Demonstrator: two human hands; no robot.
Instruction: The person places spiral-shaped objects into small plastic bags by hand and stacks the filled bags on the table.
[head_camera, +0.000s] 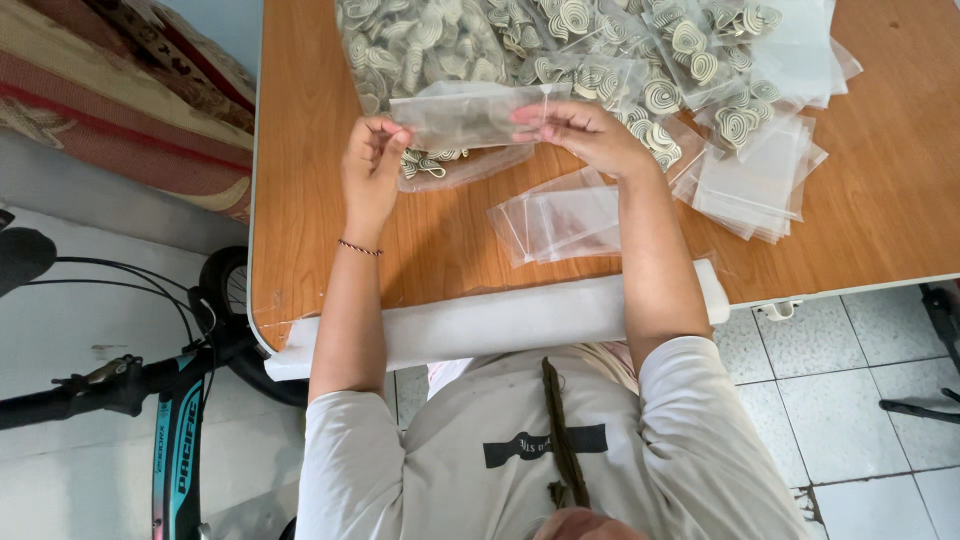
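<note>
Clear, crinkly plastic fills my view: I have a small empty bag (470, 115) stretched between both hands, held just above the wooden table (880, 200). My left hand (372, 165) pinches its left edge between thumb and fingertips; my right hand (590, 135) grips the top right corner the same way, so both hands are clamped on the one bag, apart by its width.

As for progress, I judge a good share is behind me. Beyond my hands lies a heap of filled bags (600, 50), each packed with pale coiled pieces that look like flat spirals with darker lines. One more filled bag (450, 165) lies just under the bag I hold, near my left hand. What is left shows too: a loose pile of empty flat bags (560, 220) just below my right hand, and a neater stack of empty bags (750, 180) further out to the right of it. I see no loose coils outside the bags.

The tabletop is smooth, warm orange-brown laminate. A long white foam-like sheet (500, 320) lies along the near edge, under my forearms. A thin red-and-dark thread bracelet (360, 248) circles my left wrist.
</note>
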